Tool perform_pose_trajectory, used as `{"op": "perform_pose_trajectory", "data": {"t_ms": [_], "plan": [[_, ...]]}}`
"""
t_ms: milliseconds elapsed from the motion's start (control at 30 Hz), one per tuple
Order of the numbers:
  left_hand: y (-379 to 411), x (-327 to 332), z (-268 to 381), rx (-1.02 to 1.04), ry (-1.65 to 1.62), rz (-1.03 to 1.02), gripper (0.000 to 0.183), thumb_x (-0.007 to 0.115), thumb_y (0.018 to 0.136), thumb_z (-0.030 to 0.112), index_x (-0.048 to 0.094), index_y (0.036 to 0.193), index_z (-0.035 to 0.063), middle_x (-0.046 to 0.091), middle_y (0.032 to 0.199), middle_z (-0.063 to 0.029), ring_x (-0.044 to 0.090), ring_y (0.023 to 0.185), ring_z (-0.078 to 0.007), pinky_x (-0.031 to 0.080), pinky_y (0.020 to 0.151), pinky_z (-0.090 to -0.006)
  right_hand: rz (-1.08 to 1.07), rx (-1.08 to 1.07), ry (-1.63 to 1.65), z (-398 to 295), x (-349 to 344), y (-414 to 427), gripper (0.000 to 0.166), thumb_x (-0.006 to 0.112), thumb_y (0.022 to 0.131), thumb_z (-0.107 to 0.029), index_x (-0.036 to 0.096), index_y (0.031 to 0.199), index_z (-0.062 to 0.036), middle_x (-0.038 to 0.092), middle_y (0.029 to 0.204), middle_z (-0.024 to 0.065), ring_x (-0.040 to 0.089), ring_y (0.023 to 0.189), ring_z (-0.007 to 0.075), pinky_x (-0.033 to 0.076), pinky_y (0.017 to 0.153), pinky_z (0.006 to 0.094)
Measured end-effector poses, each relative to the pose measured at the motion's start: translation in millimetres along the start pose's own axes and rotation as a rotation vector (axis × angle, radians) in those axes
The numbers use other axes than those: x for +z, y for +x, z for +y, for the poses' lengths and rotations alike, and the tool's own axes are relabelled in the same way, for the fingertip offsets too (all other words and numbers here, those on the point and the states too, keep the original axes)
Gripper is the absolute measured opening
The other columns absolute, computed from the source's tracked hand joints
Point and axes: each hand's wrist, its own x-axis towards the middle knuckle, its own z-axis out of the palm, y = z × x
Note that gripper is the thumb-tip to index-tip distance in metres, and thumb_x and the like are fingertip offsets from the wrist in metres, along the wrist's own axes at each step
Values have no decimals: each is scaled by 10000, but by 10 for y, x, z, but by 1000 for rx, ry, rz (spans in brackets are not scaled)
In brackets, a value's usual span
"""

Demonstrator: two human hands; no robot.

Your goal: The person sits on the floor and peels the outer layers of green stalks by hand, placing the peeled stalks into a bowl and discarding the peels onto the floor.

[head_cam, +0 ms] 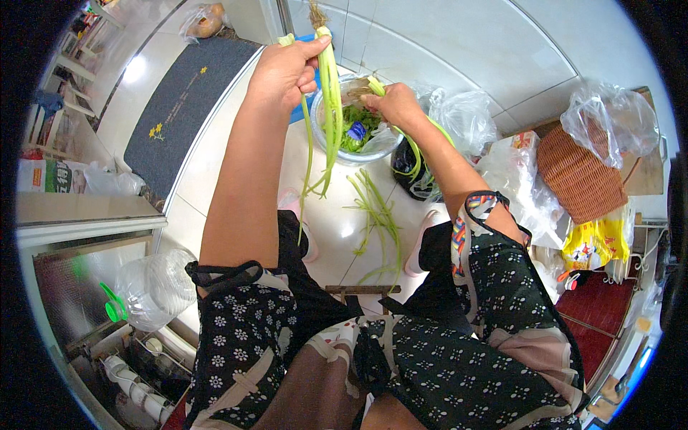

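My left hand grips a bunch of pale green celery stalks, its brown roots upward and the thin ends hanging down. Over the rim of a clear plastic bucket, my right hand holds more celery stalks; their lower ends trail behind my wrist. Green leaves and a crumpled blue wrapper lie in the bucket, along with some plastic film. Loose celery stalks are scattered on the tiled floor between my feet.
A black plastic bag stands right of the bucket. Farther right are clear plastic bags, a brown wicker basket and a yellow package. On the left are a dark mat on a raised step and a large clear bottle.
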Motion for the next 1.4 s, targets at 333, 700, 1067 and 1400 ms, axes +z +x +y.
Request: {"op": "perform_pose_trajectory", "data": {"t_ms": [333,700,1067,1400], "plan": [[41,-18,13,51,154,26,268,725,868,200,597,793,-24,577,656,-54,306,391,-45,250,374,-232,-326,347,277,74,-2,15,265,646,805,-31,679,1068,-17,617,634,57,481,399,83,359,350,241],[23,-40,-4,50,220,68,243,715,869,195,636,834,-32,620,665,-88,313,384,-44,245,361,-238,-198,243,217,-107,-133,-93,316,713,826,-263,668,669,7,624,563,71,538,436,139,450,438,324],[37,92,-128,-3,146,-36,268,695,887,193,622,852,-63,471,582,-10,272,426,-56,204,395,-254,-409,52,979,-521,-535,-322,340,629,940,-291,617,1078,20,687,844,91,394,471,40,281,411,200],[-28,234,-249,-28,174,-313,145,654,908,104,578,865,-12,443,565,31,345,430,-55,270,394,-246,-301,-175,589,-637,-746,-591,259,591,959,-256,608,978,1,688,741,59,423,483,54,331,453,227]]}}
